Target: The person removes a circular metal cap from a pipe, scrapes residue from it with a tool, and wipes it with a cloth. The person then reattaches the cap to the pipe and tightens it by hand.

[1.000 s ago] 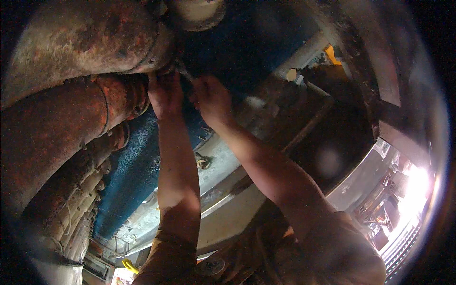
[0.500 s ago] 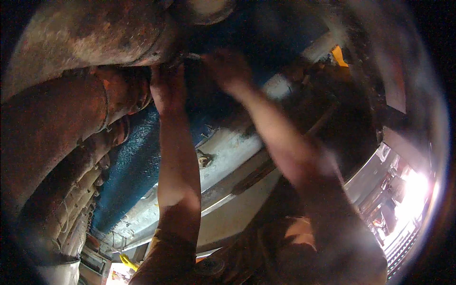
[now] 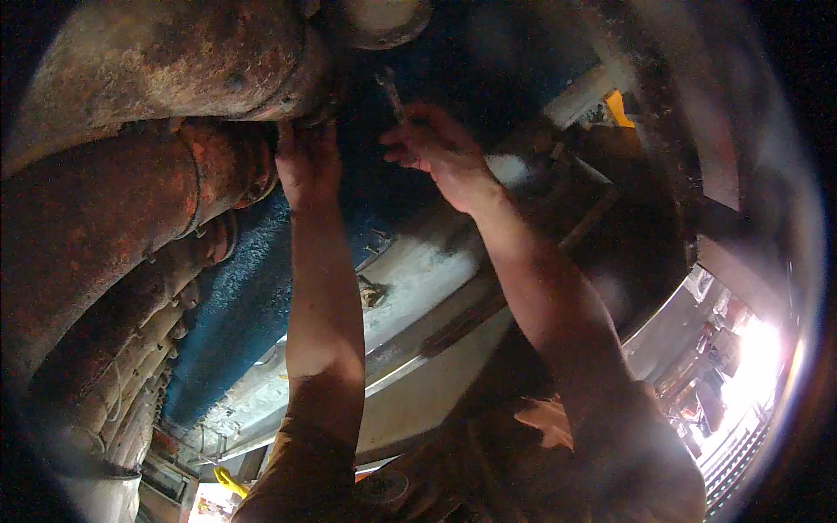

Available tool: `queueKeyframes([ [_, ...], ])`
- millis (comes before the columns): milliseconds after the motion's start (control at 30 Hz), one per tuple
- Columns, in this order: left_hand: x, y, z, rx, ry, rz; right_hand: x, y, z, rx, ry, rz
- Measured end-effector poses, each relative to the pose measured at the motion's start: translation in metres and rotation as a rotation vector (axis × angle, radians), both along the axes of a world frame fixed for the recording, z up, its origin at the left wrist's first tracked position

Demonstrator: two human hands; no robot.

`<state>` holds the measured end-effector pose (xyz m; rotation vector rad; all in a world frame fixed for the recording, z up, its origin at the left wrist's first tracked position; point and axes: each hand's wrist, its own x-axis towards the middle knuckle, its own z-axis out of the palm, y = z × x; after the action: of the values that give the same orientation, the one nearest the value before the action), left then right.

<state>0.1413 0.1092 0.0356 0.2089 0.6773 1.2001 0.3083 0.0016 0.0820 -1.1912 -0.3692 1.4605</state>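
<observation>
My right hand point(image 3: 443, 159) is closed round the lower end of a slim metal wrench point(image 3: 392, 94), whose head points up and stands apart from the pipes. Up at the underside of a large rusty pipe point(image 3: 183, 65), my left hand point(image 3: 307, 166) reaches into shadow near the pipe's end. Its fingertips are lost in the dark there, so what they touch or hold cannot be made out. A dark blue surface point(image 3: 357, 179) lies behind both hands.
Left of my left forearm runs a second reddish rusty pipe point(image 3: 113, 209) with a clamp band point(image 3: 193, 179). A pale, worn beam point(image 3: 427, 270) with a bolt point(image 3: 373, 294) crosses behind my arms. Bright light point(image 3: 758, 366) comes in at the far right.
My right hand has drawn back slightly from the left hand and turned, swinging the wrench from lying sideways to pointing up. My left hand has stayed at the pipe.
</observation>
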Motion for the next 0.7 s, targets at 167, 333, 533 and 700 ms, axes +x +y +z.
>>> queueKeyframes([
  [167,0.003,0.002,-0.006,0.054,-0.003,-0.023,-0.02,0.021,-0.048,0.259,-0.506,0.063],
  [333,-0.016,0.002,-0.03,0.479,0.743,-0.146,-0.032,0.067,0.004,0.101,-1.112,0.116],
  [533,-0.003,-0.001,-0.01,0.004,-0.106,-0.001,-0.028,0.074,-0.009,0.331,-1.377,0.031],
  [700,0.003,0.001,0.0,0.017,-0.026,-0.006,-0.026,0.079,-0.009,0.433,-1.522,0.087],
])
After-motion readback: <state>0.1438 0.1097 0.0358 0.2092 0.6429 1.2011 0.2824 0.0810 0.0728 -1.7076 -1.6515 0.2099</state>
